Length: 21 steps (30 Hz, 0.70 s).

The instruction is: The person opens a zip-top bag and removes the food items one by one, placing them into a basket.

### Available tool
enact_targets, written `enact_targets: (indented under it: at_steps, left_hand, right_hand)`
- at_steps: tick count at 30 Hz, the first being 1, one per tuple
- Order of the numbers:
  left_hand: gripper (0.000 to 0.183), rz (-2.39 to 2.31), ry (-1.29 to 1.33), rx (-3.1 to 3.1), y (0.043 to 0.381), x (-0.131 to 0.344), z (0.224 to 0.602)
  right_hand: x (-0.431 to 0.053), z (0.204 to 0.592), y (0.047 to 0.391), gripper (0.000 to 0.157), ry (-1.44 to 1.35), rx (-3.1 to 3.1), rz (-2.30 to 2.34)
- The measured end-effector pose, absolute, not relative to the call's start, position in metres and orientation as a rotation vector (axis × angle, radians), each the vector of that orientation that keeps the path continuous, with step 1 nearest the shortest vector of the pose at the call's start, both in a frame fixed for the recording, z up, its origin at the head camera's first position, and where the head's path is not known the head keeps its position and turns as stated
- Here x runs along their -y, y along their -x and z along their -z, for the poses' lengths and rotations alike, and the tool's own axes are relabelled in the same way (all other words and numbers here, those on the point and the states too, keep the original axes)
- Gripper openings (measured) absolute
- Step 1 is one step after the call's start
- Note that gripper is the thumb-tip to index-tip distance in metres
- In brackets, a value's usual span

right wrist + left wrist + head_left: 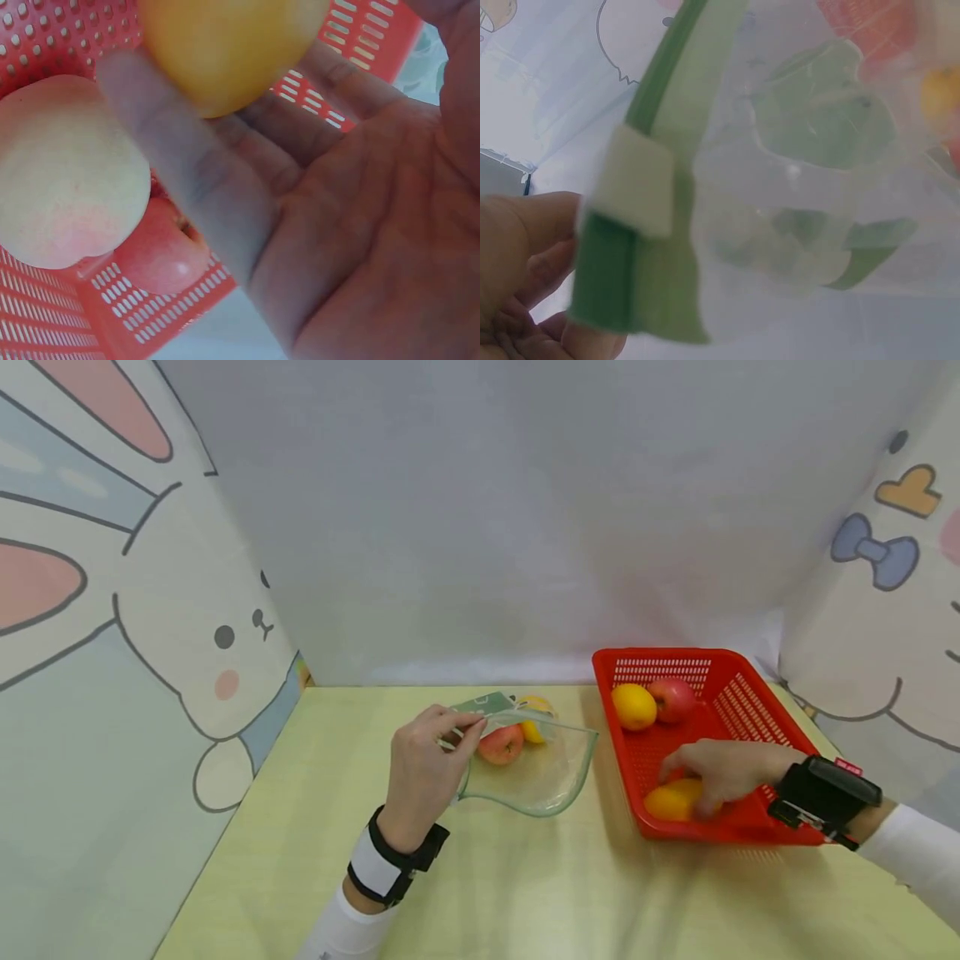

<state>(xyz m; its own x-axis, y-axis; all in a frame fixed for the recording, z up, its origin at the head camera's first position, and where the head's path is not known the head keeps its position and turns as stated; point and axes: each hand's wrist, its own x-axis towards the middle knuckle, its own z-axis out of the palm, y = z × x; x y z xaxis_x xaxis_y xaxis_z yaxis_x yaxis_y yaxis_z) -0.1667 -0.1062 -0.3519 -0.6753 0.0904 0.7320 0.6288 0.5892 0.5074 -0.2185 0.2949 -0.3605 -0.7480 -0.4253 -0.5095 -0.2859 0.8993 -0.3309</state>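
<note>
My left hand pinches the upper edge of a clear zip bag with a green rim, its mouth standing wide. A white slider sits on the green zip strip in the left wrist view. Through the bag show a red apple and a yellow fruit. Over to the right, my right hand reaches into a red basket and grips a smooth orange-yellow fruit, its fingers curled around it. A pale pink peach lies close to those fingers in the right wrist view.
At the basket's far left corner sit a lemon and a red apple. A light yellow tabletop lies under everything. Walls with cartoon prints stand left and right, and a plain grey-white wall rises behind.
</note>
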Motion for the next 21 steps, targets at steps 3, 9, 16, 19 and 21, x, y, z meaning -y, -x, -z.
enact_targets:
  at_steps: [3, 9, 16, 19, 21]
  left_hand:
    - [0.008, 1.041, 0.565, 2.147, 0.166, 0.106, 0.352]
    - [0.008, 1.046, 0.574, 2.143, 0.166, 0.106, 0.353]
    - [0.008, 1.043, 0.575, 2.130, 0.165, 0.105, 0.351]
    - [0.007, 1.043, 0.575, 2.130, 0.165, 0.105, 0.352]
    - [0.007, 1.043, 0.573, 2.133, 0.166, 0.105, 0.352]
  right_hand:
    - [-0.291, 0.356, 0.216, 0.068, 0.532, -2.492, 0.284]
    - [-0.269, 0.335, 0.197, 0.060, 0.717, -2.636, 0.222]
    - [-0.215, 0.295, 0.159, 0.045, 0.978, -2.843, 0.306]
    - [-0.190, 0.292, 0.149, 0.039, 1.102, -2.878, 0.398]
    - [-0.173, 0.295, 0.147, 0.035, 1.197, -2.882, 0.443]
